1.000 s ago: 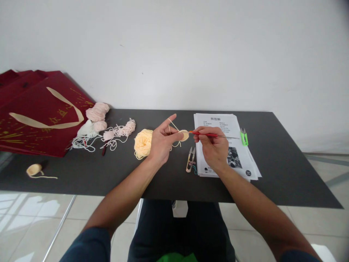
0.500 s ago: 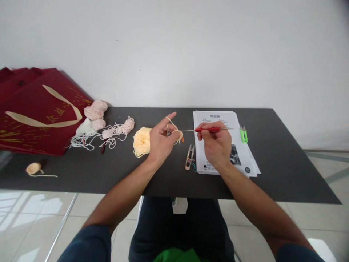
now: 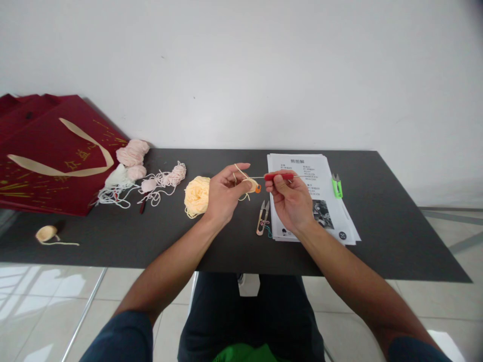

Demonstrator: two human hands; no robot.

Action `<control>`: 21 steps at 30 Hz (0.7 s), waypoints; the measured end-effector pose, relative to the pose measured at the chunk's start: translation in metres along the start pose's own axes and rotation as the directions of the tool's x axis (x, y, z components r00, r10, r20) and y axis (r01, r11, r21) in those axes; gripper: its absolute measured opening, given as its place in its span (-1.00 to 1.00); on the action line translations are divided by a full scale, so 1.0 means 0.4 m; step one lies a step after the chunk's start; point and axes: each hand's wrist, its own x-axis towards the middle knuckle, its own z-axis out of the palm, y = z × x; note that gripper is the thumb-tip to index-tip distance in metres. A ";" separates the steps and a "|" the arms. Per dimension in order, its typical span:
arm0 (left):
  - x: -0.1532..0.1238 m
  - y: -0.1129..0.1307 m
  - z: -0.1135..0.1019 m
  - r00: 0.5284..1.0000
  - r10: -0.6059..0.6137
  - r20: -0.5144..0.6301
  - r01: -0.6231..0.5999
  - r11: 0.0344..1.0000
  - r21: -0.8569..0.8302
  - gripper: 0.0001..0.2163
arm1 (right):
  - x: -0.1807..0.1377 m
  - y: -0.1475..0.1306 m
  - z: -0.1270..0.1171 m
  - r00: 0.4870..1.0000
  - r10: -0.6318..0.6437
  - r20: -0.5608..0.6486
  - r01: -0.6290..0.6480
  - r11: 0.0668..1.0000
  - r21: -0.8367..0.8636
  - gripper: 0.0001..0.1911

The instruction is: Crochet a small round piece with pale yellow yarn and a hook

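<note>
Between thumb and fingers, my left hand (image 3: pixel 223 195) pinches a small pale yellow crochet piece (image 3: pixel 253 186) with an orange stitch marker (image 3: pixel 258 189) on its right edge. A strand of yarn loops over the raised index finger. My right hand (image 3: pixel 291 201) is closed on the red handle of a crochet hook (image 3: pixel 278 177). The hook's thin metal shaft points left and reaches the piece; the tip is too small to make out. Just left of my left hand lies a yellow ball of yarn (image 3: pixel 196 196), partly hidden by it.
Printed sheets (image 3: pixel 328 176) lie under my right hand, with green thread snips (image 3: pixel 337 186) at their right edge. Beige thread snips (image 3: pixel 261 218) lie left of them. Farther left are pink yarn (image 3: pixel 173 176), a red gift bag (image 3: pixel 45 151) and a small cream crochet piece (image 3: pixel 46 233).
My right hand has moved a little left with the crochet hook, closer to my left hand. The left hand has turned slightly, and more of the piece and orange marker shows.
</note>
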 end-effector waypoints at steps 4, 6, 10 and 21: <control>-0.002 0.004 0.005 0.999 -0.005 -0.036 0.007 1.000 0.031 -0.70 | -0.011 0.016 0.005 1.000 -0.026 -0.007 0.026 0.999 -0.039 -0.84; -0.001 0.005 0.006 0.999 0.009 -0.042 -0.008 0.999 0.038 -0.72 | -0.013 0.018 0.007 0.999 -0.031 -0.021 0.030 0.998 -0.048 -0.85; 0.004 0.000 0.004 0.997 0.065 -0.049 -0.061 0.995 0.081 -0.71 | -0.015 0.017 0.014 0.997 -0.047 -0.068 0.044 0.998 -0.033 -0.83; 0.004 -0.003 0.008 0.998 -0.037 -0.053 0.030 0.993 -0.117 -0.53 | -0.063 0.033 0.044 0.970 -0.238 -0.050 0.218 0.943 -0.251 -0.81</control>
